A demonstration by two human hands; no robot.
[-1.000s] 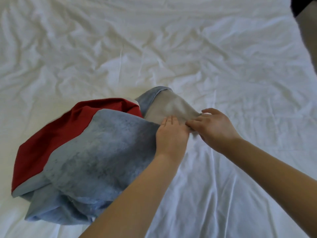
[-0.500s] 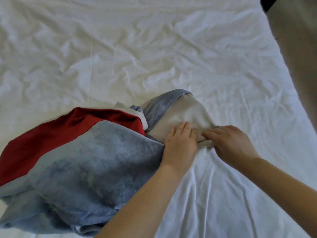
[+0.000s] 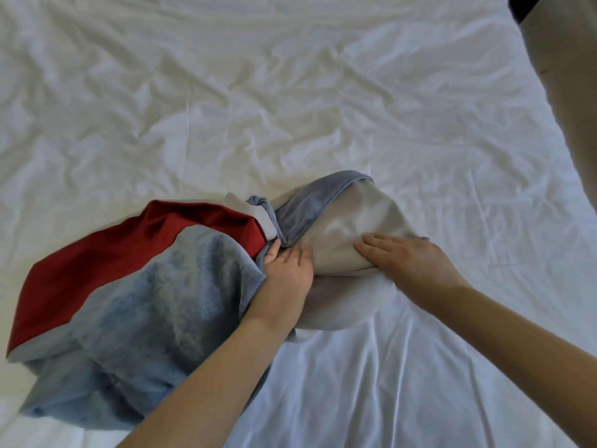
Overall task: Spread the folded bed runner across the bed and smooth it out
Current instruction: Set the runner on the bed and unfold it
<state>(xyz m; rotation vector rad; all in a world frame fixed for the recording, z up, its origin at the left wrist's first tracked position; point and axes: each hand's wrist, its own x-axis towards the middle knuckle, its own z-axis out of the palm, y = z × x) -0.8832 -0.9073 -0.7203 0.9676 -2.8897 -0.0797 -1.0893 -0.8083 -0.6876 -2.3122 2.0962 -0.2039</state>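
bed: a big bed with a white, wrinkled sheet (image 3: 290,108) filled almost the whole view.
bed runner: a soft blue-grey plush bed runner (image 3: 168,286) lay in a bunched heap on the near left part of the bed. it was not spread out yet. most of it sat left of the two hands.
red part: a shiny red panel of the runner (image 3: 113,260) showed along the far left side of the heap.
beige part: the smooth beige underside of the runner (image 3: 349,227) was turned up at the right end of the heap, with a blue-grey edge folded over its far side.
floor: a strip of tan floor (image 3: 575,108) ran past the right edge of the bed.
right hand: the right hand (image 3: 410,263) lay on top of the beige part, fingers straight and close together. its thumb was hidden, so i cannot tell if it pinched the cloth.
left hand: the left hand (image 3: 287,276) pressed flat where the blue-grey and beige parts met, fingers straight, thumb against the blue-grey fold. the hands were near each other, not touching.
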